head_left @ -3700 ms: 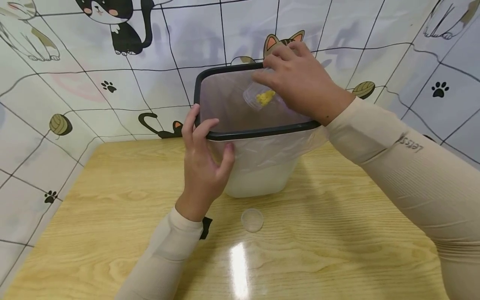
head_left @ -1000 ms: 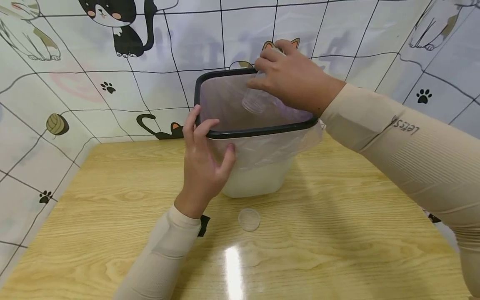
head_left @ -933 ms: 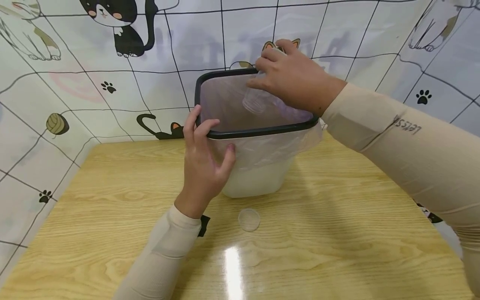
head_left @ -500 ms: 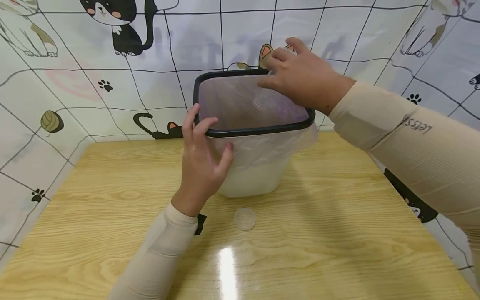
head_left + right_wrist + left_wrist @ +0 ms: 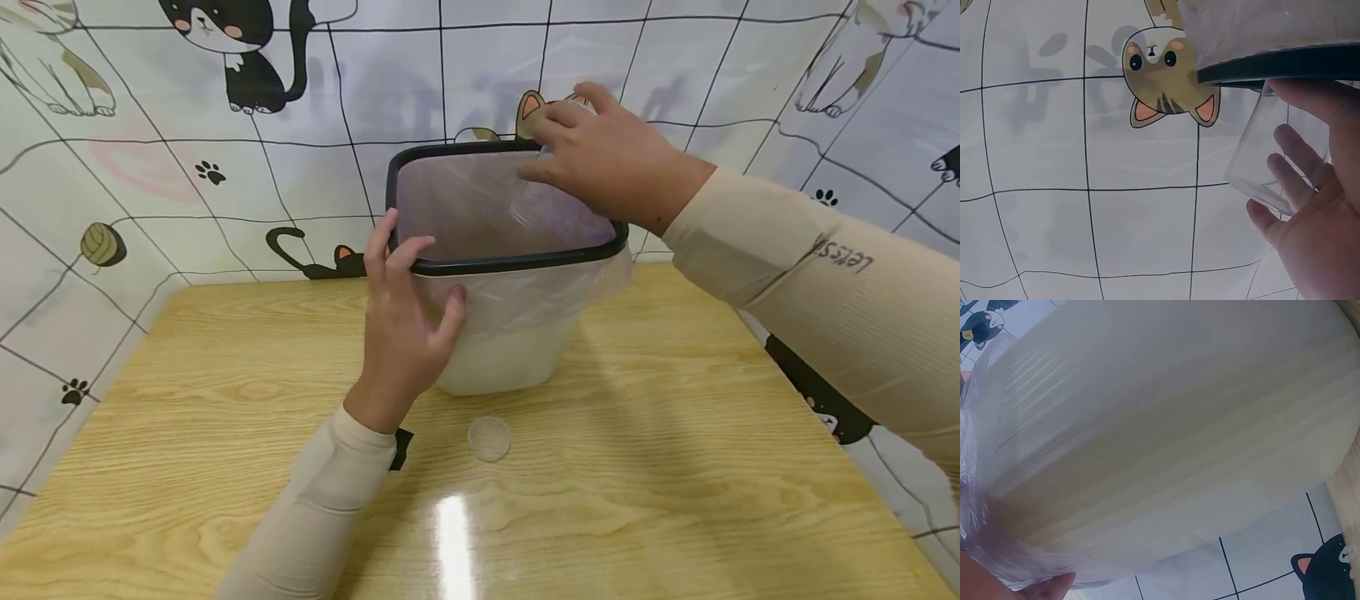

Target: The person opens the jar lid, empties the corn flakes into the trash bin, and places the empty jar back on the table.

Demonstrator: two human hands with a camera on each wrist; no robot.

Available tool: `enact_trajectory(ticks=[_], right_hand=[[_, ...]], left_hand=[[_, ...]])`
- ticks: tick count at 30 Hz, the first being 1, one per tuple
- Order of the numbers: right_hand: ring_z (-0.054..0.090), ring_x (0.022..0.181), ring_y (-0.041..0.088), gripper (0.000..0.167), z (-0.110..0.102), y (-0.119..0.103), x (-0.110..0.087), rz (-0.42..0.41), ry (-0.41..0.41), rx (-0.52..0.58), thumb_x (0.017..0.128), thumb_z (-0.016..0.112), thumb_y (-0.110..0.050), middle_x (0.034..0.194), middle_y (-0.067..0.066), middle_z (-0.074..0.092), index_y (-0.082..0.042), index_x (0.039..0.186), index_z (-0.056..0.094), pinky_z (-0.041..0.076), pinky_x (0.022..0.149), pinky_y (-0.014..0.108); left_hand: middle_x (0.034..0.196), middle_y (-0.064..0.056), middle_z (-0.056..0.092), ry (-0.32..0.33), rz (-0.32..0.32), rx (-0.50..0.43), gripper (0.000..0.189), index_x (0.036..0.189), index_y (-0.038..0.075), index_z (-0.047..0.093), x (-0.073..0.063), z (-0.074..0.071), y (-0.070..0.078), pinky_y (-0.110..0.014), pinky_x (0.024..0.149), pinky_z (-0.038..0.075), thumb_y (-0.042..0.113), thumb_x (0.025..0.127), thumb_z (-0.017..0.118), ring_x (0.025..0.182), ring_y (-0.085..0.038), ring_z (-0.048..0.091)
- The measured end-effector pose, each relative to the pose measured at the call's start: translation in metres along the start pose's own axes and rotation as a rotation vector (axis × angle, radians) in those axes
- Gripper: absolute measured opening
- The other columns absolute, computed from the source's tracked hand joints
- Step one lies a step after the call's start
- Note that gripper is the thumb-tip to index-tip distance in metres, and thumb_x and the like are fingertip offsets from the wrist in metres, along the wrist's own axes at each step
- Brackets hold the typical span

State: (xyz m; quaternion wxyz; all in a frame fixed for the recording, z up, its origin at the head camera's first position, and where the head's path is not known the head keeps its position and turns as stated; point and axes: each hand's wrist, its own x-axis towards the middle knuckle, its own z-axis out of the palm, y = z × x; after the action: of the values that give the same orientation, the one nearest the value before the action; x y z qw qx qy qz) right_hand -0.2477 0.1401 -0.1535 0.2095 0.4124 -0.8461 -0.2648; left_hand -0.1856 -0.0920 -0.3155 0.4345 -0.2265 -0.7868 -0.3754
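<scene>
A whitish trash bin (image 5: pixel 510 362) with a black rim (image 5: pixel 517 263) and a thin plastic liner (image 5: pixel 525 304) stands on the table, tilted a little. My left hand (image 5: pixel 405 333) holds its near left corner, fingertips over the rim and thumb against the liner outside. Above the far right of the opening, my right hand (image 5: pixel 611 158) grips a clear plastic jar (image 5: pixel 1250 162), tipped with its mouth down into the bin. The right wrist view shows the jar see-through, fingers around it and its base away from the bin. The bin's floor is hidden.
A clear round lid (image 5: pixel 490 438) lies on the wooden table (image 5: pixel 637 500) in front of the bin. A small black patch (image 5: pixel 401 450) shows beside my left wrist. A cat-printed wall covering (image 5: pixel 375 92) rises close behind the bin.
The yellow bits seen in the jar at first are gone from it. My right hand has lately shifted slightly right with the jar, while the left keeps its hold on the bin.
</scene>
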Motion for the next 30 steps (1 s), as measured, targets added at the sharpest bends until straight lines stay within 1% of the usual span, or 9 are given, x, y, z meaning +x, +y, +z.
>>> enact_trajectory(ticks=[2,6,8,11,15,20,25,27,30], right_hand=[[0.045,0.133,0.041,0.057,0.002,0.0,-0.001,-0.002,-0.004,0.003,0.08,0.072,0.015,0.137,0.026,0.053,-0.015,0.128,0.064,0.029,0.112,0.063],[0.045,0.131,0.043,0.055,0.003,0.001,-0.003,0.008,-0.03,0.025,0.08,0.071,0.015,0.134,0.026,0.054,-0.014,0.126,0.064,0.03,0.111,0.062],[0.045,0.131,0.045,0.057,0.002,0.003,-0.004,0.017,-0.051,0.027,0.08,0.071,0.015,0.135,0.027,0.054,-0.014,0.128,0.062,0.03,0.112,0.062],[0.044,0.131,0.046,0.063,0.0,0.006,-0.005,0.03,-0.069,-0.003,0.079,0.073,0.014,0.135,0.028,0.053,-0.014,0.133,0.06,0.03,0.113,0.062],[0.044,0.131,0.045,0.067,-0.002,0.01,-0.008,0.045,-0.079,-0.031,0.078,0.075,0.012,0.133,0.027,0.055,-0.014,0.137,0.059,0.03,0.114,0.061],[0.045,0.131,0.045,0.065,-0.003,0.01,-0.009,0.042,-0.062,0.001,0.079,0.075,0.012,0.131,0.027,0.056,-0.014,0.136,0.06,0.029,0.113,0.062],[0.044,0.131,0.044,0.07,-0.007,0.007,-0.004,0.029,-0.037,0.02,0.075,0.078,0.012,0.137,0.026,0.053,-0.015,0.137,0.059,0.028,0.114,0.062],[0.043,0.132,0.044,0.071,-0.008,0.006,-0.003,0.035,-0.055,0.018,0.075,0.079,0.011,0.138,0.026,0.052,-0.016,0.138,0.058,0.027,0.114,0.063],[0.043,0.132,0.044,0.067,-0.007,0.009,-0.006,0.042,-0.065,0.013,0.078,0.077,0.01,0.136,0.026,0.054,-0.015,0.137,0.059,0.028,0.114,0.063]], left_hand=[[0.159,-0.014,0.024,-0.001,-0.003,0.0,0.048,0.133,0.013,0.04,0.0,0.0,0.001,-0.046,0.076,0.051,0.024,0.09,0.058,0.149,-0.027,0.031],[0.159,-0.013,0.024,-0.002,-0.006,-0.002,0.048,0.133,0.013,0.04,0.0,0.001,0.002,-0.047,0.075,0.052,0.023,0.09,0.058,0.148,-0.029,0.032],[0.159,-0.014,0.024,-0.006,-0.004,0.001,0.048,0.133,0.013,0.04,0.0,0.001,0.003,-0.046,0.072,0.051,0.024,0.09,0.057,0.147,-0.029,0.033],[0.159,-0.015,0.024,-0.006,0.004,0.009,0.048,0.133,0.013,0.039,0.001,0.001,0.002,-0.045,0.072,0.05,0.025,0.09,0.057,0.147,-0.03,0.034],[0.159,-0.015,0.024,-0.009,0.008,0.013,0.048,0.134,0.013,0.039,0.001,0.001,0.002,-0.043,0.07,0.049,0.025,0.09,0.057,0.146,-0.031,0.035],[0.159,-0.014,0.024,-0.006,-0.005,0.007,0.048,0.134,0.014,0.039,0.001,0.001,0.002,-0.041,0.063,0.047,0.023,0.09,0.058,0.145,-0.031,0.037],[0.159,-0.014,0.024,-0.007,-0.012,0.013,0.048,0.134,0.013,0.039,0.0,0.001,0.001,-0.039,0.064,0.046,0.026,0.091,0.056,0.145,-0.029,0.036],[0.159,-0.014,0.024,-0.007,-0.013,0.011,0.048,0.134,0.012,0.039,0.0,0.0,0.0,-0.039,0.065,0.046,0.026,0.091,0.056,0.145,-0.027,0.036],[0.16,-0.014,0.024,-0.007,-0.015,0.008,0.048,0.134,0.012,0.039,-0.001,0.001,-0.001,-0.039,0.067,0.047,0.026,0.091,0.056,0.146,-0.027,0.035]])
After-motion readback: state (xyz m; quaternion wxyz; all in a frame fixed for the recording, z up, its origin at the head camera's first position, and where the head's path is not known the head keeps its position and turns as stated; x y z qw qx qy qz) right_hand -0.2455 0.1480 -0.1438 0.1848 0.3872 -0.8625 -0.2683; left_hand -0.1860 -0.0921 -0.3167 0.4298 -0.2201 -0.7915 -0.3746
